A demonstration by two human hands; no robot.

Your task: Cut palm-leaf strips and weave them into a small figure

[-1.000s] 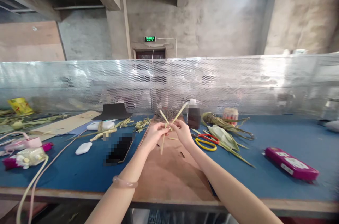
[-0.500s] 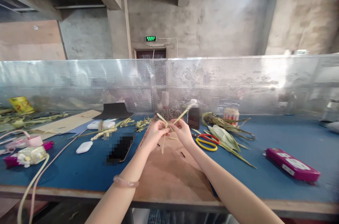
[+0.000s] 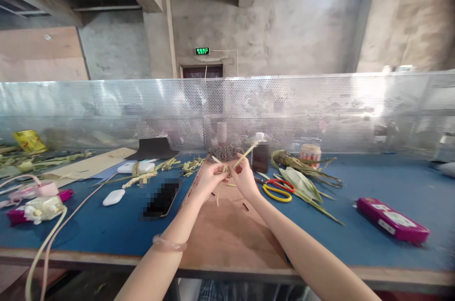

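Above a brown board (image 3: 227, 237), my left hand (image 3: 212, 178) and my right hand (image 3: 244, 177) meet with fingertips pinched around pale dried-leaf strips (image 3: 244, 159). One strip slants up to the right past my right hand, and a thinner end hangs below my left fingers. Where the strips cross, my fingers partly hide them. Right of my right hand lie scissors (image 3: 277, 194) with red and yellow handles, beside a broad pale green leaf (image 3: 301, 184). Short strip scraps rest on the board under my hands.
A phone (image 3: 161, 200) and a white case (image 3: 113, 197) lie to the left. A magenta pack (image 3: 392, 221) sits on the blue table at right. Behind stand a dark bottle (image 3: 261, 156), a coil of grey cord (image 3: 227, 153) and a perforated metal screen (image 3: 170, 106).
My right hand has turned slightly, its index finger now raised along the strip. The upper right strip end reaches a little farther up, and the left end shows less above my left hand.
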